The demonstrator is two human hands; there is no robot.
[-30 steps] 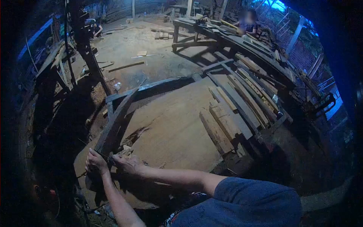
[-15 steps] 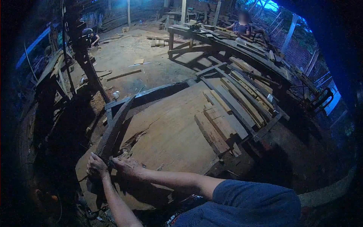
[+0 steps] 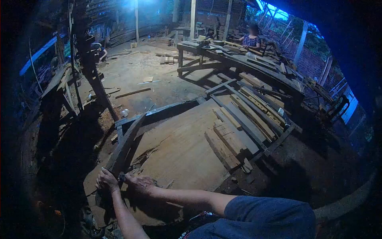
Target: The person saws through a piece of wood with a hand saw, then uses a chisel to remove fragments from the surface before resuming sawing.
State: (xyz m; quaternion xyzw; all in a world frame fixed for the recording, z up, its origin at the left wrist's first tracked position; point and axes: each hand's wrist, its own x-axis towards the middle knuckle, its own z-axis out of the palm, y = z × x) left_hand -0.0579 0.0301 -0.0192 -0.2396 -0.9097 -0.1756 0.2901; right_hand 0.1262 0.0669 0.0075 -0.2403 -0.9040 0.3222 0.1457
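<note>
A long dark wooden beam (image 3: 124,149) slants across the left side of a wide wooden slab (image 3: 183,147). My left hand (image 3: 107,180) is closed at the beam's near end, fingers curled over its edge. Just right of it, my right hand (image 3: 139,184) is closed around a small dark tool (image 3: 121,177), which sits against the beam's side. The tool's exact kind is too dark to make out. Near my right hand, the slab has a ragged crack. My forearms hide part of the slab's near edge.
Several loose planks (image 3: 246,113) lie on the frame and slab at right. Behind them stands a long workbench (image 3: 238,59) with a person (image 3: 251,42) at its far side. Another person (image 3: 101,53) crouches at far left. A dark post (image 3: 95,79) rises on the left.
The camera has tilted up slightly, so the scene sits lower. Both hands stay at the beam's near end, and the dark tool between them shows more clearly.
</note>
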